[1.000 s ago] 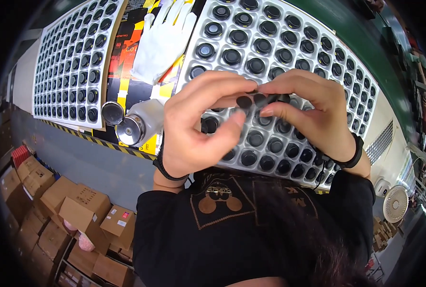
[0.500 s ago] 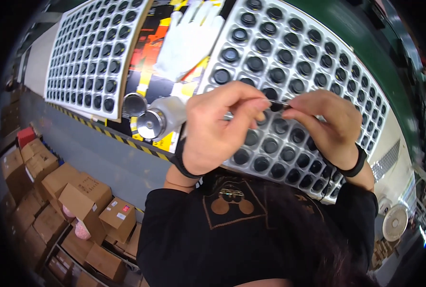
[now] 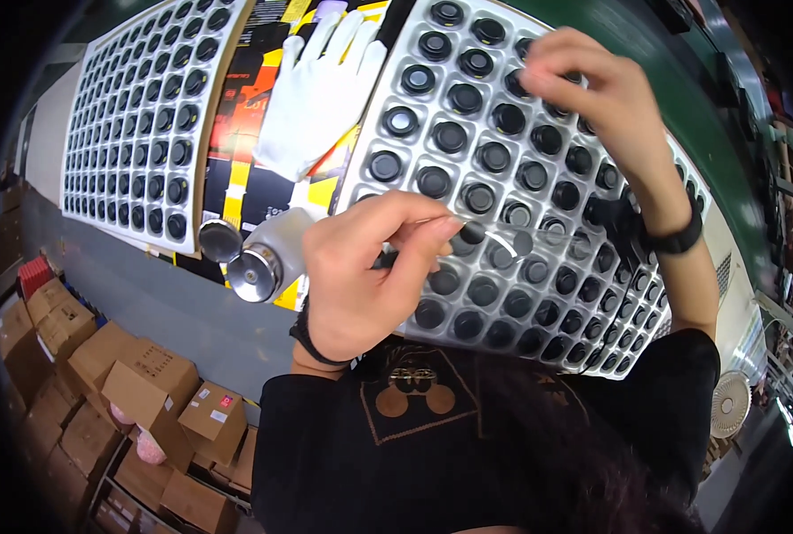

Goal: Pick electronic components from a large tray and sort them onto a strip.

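Note:
In front of me a large clear tray (image 3: 407,198) holds rows of black round lens-like parts (image 3: 495,157). Clear plastic lies over its near rows. Over the tray, my left hand (image 3: 374,267) is closed in a pinch at the edge of something thin. A bright curved strip (image 3: 503,242) shows just right of its fingertips; whether they hold that strip or clear plastic, I cannot tell. Farther out, my right hand (image 3: 597,84) reaches over the far rows, fingers bent together above the black parts. What lies between those fingertips is hidden.
Left of the tray stands a translucent bottle (image 3: 276,254) with a metal top and its round lid (image 3: 220,238) flipped open. A white glove (image 3: 316,102) lies beyond it. A second filled tray (image 3: 138,133) sits farther left. Cardboard boxes (image 3: 152,374) fill the lower left; a fan (image 3: 730,402) stands right.
My right hand has left my left hand and moved away to the far rows. My left hand has shifted slightly left and nearer, still pinching. The view has shifted a little.

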A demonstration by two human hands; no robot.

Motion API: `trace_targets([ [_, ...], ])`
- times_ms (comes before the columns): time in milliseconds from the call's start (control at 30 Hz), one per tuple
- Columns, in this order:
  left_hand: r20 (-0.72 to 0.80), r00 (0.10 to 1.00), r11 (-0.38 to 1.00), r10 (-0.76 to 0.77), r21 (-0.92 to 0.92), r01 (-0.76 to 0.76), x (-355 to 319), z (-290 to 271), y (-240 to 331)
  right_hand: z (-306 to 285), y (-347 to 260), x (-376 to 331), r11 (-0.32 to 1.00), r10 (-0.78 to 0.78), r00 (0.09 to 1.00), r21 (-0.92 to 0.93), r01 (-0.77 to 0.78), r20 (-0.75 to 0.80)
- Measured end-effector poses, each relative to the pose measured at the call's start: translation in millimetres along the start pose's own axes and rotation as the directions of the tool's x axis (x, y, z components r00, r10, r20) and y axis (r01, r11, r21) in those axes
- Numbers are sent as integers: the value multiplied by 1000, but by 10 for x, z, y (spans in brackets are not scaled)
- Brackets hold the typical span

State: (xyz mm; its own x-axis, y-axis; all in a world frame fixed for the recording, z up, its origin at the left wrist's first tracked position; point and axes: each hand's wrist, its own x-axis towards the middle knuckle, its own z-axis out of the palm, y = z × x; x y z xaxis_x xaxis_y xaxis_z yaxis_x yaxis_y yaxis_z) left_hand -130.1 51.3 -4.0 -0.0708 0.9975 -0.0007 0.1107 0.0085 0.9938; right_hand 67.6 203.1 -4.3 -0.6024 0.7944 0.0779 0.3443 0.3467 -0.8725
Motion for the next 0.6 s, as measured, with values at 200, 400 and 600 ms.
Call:
trace_targets([
  [200,18,1000,1000,-13,18,12,17,0,-6,160,618,297,983,175,985,63,-175,2],
  [400,31,999,997,19,70,-21,5,-28,-8,172,717,377,989,141,990,49,-141,10],
  [600,62,996,993,56,104,-62,33,-29,-37,180,717,368,988,144,989,52,-145,32],
])
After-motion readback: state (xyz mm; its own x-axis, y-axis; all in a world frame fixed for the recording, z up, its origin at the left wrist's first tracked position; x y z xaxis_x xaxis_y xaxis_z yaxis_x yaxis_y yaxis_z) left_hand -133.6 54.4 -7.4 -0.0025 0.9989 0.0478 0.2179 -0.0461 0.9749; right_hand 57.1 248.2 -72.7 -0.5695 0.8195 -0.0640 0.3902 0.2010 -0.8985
